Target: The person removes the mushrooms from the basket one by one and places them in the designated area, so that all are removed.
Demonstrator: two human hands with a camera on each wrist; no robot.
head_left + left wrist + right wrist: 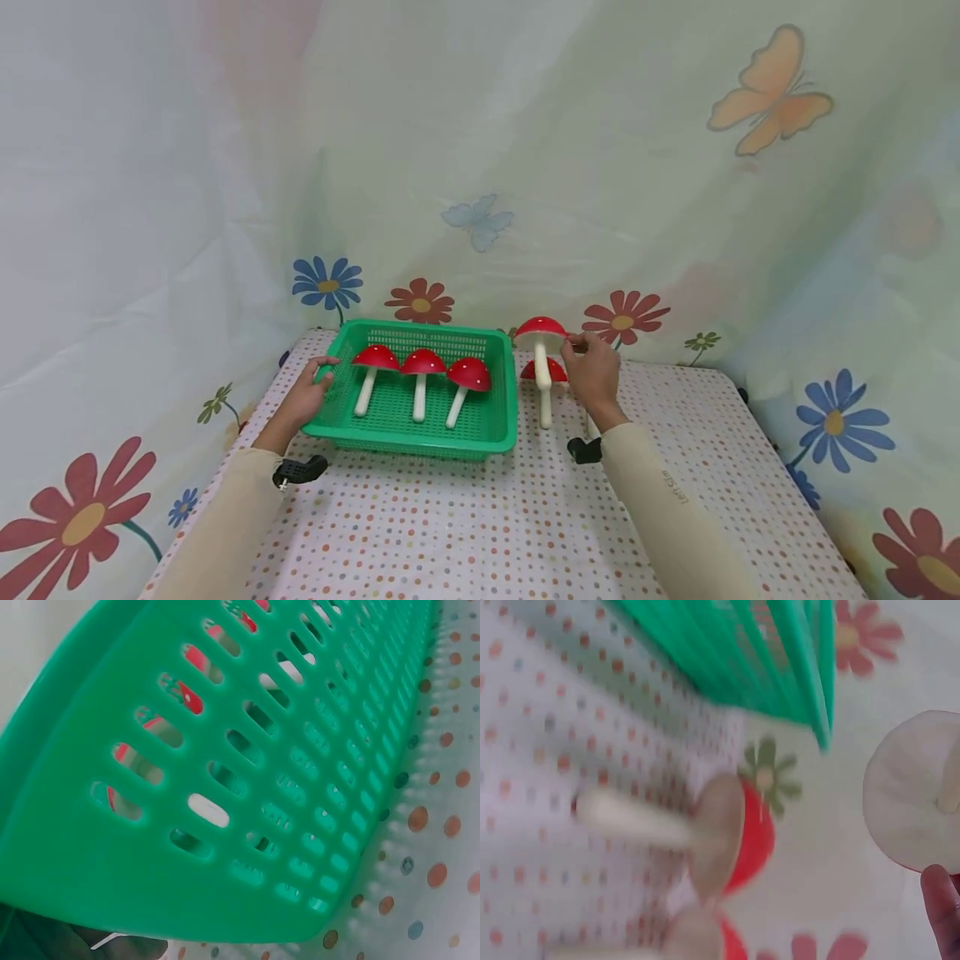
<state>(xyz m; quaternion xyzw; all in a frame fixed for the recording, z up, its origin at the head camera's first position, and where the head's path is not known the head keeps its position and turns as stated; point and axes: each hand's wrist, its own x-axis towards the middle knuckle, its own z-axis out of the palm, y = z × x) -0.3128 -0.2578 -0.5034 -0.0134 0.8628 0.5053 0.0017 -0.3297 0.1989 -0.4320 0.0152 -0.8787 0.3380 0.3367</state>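
My left hand grips the left rim of a green plastic basket, thumb and fingers at its edge. Inside lie three toy mushrooms with red, white-dotted caps: a left one, a middle one and a right one. Right of the basket, my right hand pinches the cap edge of a raised toy mushroom, stem down; its pale underside shows in the right wrist view. Below it, another mushroom lies on the table, partly covered. The right wrist view shows a further mushroom beside that one.
The table has a dotted cloth. Behind it hangs a pale curtain printed with flowers and butterflies, close to the table's back edge. The basket's slotted wall fills most of the left wrist view.
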